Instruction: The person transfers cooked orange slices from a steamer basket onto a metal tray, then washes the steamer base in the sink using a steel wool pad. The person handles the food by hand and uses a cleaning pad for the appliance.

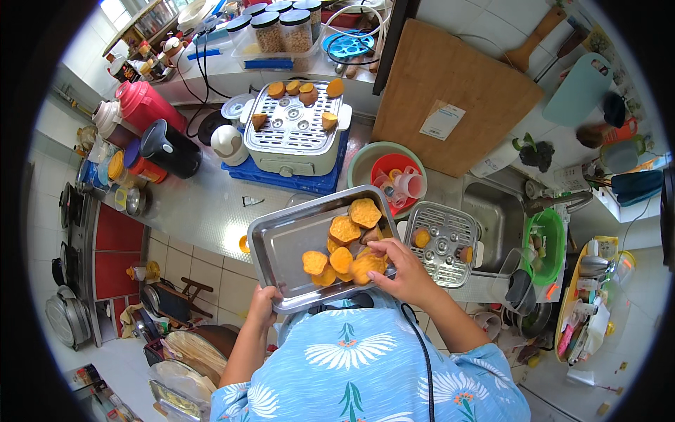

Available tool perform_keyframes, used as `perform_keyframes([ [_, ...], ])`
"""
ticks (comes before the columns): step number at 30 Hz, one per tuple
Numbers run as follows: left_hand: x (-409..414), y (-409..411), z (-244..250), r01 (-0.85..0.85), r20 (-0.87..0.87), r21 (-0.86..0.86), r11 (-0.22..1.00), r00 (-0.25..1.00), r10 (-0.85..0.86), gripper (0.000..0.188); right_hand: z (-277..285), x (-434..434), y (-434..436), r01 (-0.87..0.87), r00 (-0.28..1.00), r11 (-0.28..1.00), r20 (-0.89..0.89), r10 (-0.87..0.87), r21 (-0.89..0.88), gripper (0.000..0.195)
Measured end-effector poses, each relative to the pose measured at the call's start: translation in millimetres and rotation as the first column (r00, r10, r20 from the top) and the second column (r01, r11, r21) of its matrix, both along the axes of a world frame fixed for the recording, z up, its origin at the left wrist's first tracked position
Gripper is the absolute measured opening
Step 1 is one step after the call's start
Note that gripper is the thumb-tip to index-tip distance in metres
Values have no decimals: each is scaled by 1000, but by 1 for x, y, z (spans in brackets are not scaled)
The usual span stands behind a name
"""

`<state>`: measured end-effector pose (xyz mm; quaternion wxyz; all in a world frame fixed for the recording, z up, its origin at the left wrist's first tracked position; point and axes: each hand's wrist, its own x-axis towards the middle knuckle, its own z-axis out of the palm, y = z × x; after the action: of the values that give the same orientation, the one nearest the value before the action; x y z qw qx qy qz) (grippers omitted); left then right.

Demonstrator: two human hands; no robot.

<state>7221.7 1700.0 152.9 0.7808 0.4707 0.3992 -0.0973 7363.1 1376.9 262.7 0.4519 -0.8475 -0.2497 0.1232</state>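
Note:
A rectangular stainless steel tray (285, 253) is held before my body, tilted a little. My left hand (266, 306) grips its near left corner. Several cut sweet potato pieces (345, 229) with orange flesh are heaped in the tray's right half. Over its right end, the fingers of my right hand (395, 264) are closed on one sweet potato piece (367, 268). Beyond the tray stands an electric steamer (287, 158), its slotted metal top (292, 140) bearing several more pieces along the far edge and sides. A second slotted steamer tray (445, 264) at the right carries two pieces.
A green basin (361, 161) holding a red bowl with plastic cups stands behind the tray. Right of it are a sink (495, 211) and a green basket (553, 248). A large wooden board (453, 79) leans on the wall. A black kettle (171, 147) stands at left.

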Motion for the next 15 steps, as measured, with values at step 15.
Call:
perform_keyframes([
  [15, -7, 1, 4, 17, 23, 15, 1000, 1000, -18, 43, -29, 25, 9, 8, 853, 836, 440, 280, -548, 35],
])
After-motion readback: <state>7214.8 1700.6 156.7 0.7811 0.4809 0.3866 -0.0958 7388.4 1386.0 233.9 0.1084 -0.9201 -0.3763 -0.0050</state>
